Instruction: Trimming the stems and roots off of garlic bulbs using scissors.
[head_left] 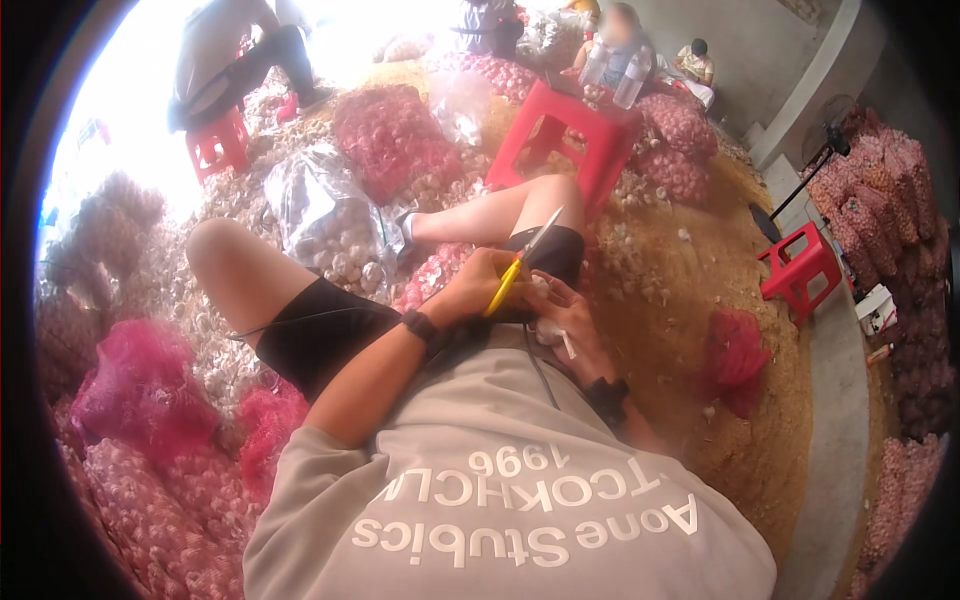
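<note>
My left hand [478,285], with a dark watch on its wrist, is closed around the yellow handle of a pair of scissors [507,286]. Their metal blades point up and away to the right. Close beside it, my right hand [572,312] has its fingers curled around a pale garlic bulb [541,284], which they partly hide. Something white [553,334] shows against the right palm; what it is, I cannot make out. Both hands are over my lap. Past my knees, a clear plastic bag [335,215] of garlic bulbs stands open.
Loose garlic and husks cover the ground to the left. A pink net sack [390,140] of garlic and a red stool [565,135] bearing clear bottles stand ahead. Another red stool [803,270], a red net [735,360] and stacked garlic sacks [875,200] are at right. Other people sit farther off.
</note>
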